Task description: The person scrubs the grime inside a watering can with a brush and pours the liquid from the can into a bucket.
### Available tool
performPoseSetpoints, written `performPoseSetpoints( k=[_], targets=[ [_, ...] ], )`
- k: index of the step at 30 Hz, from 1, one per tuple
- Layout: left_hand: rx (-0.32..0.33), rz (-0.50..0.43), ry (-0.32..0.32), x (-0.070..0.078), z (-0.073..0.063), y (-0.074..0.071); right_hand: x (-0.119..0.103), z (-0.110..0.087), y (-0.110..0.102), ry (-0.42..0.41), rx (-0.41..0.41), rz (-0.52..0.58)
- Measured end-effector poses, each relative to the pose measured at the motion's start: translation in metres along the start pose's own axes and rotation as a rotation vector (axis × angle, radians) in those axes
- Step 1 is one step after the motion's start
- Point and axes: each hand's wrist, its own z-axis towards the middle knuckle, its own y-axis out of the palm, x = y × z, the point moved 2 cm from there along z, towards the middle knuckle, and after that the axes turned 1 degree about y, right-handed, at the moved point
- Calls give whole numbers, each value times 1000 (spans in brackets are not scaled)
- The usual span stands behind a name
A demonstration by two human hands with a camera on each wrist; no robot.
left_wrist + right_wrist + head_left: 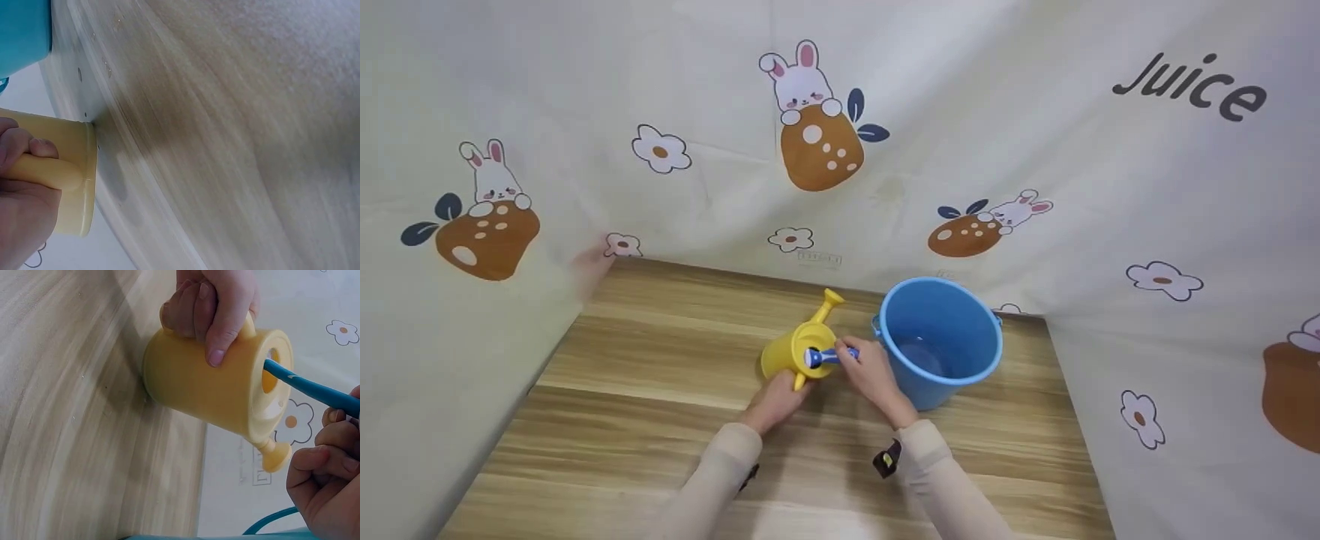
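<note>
A yellow watering can (pixel 780 355) stands at the wood-look floor's middle, its spout pointing to the back wall. My left hand (pixel 777 401) grips its handle; in the right wrist view the left thumb (pixel 223 340) lies along the can's side. My right hand (pixel 871 375) holds a blue-handled tool (pixel 831 355) whose pale end sits in the can's top opening. What kind of tool it is cannot be made out. In the right wrist view the tool's handle (pixel 312 390) slants into the opening, and the fingers (pixel 337 455) of my right hand are curled.
Just right of the can is a blue bucket (pixel 942 330), open at the top, with a side handle. Printed fabric walls (pixel 720 202) enclose the floor (pixel 660 337) at the back and both sides. A few small drops (pixel 107 67) lie on the floor near the bucket.
</note>
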Motion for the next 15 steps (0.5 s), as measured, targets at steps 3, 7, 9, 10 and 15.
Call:
performPoseSetpoints(
  k=[3,7,9,10,15],
  targets=[
    [-15,0,-10,1,0,1,1,0,4,23,-13,22],
    [-23,0,-12,2,0,2,2,-1,12,49,-38,41],
    [-23,-6,-8,2,1,1,3,-1,15,60,-45,49],
    [-24,-8,-7,2,1,1,4,-2,16,69,-49,55],
    [-24,-7,-3,1,0,1,2,-4,17,133,-81,68]
  ],
)
